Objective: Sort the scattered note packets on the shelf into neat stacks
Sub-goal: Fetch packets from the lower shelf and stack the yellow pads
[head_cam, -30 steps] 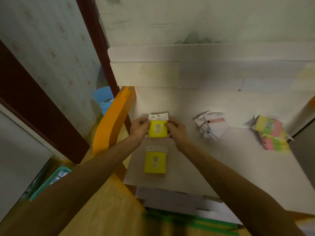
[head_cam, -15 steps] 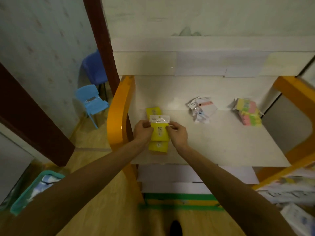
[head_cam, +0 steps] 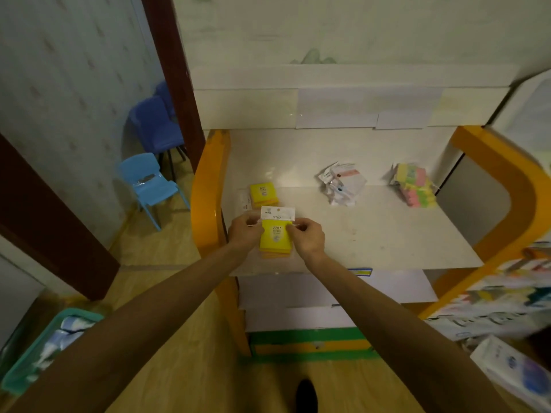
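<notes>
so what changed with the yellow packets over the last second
Both hands, left and right, carried the yellow sticky-note packet with the white header card from the back of the white shelf toward its front edge, onto the other packet lying there. They grip it throughout. The white packet pile and pink-green pile stayed put.

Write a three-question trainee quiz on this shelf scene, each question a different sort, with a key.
1. True or false: the left hand and right hand both hold the same yellow packet.
2. Multiple choice: the pink, green and yellow multicolour packets lie at the shelf's A) left end, B) middle, C) right end.
3. Fill in: the number printed on the held packet is ____.

Key: 1 true, each hand pinches one side of it above the shelf. 2 C, right of the white packets. 3 2207, also printed on the far yellow packet.
</notes>
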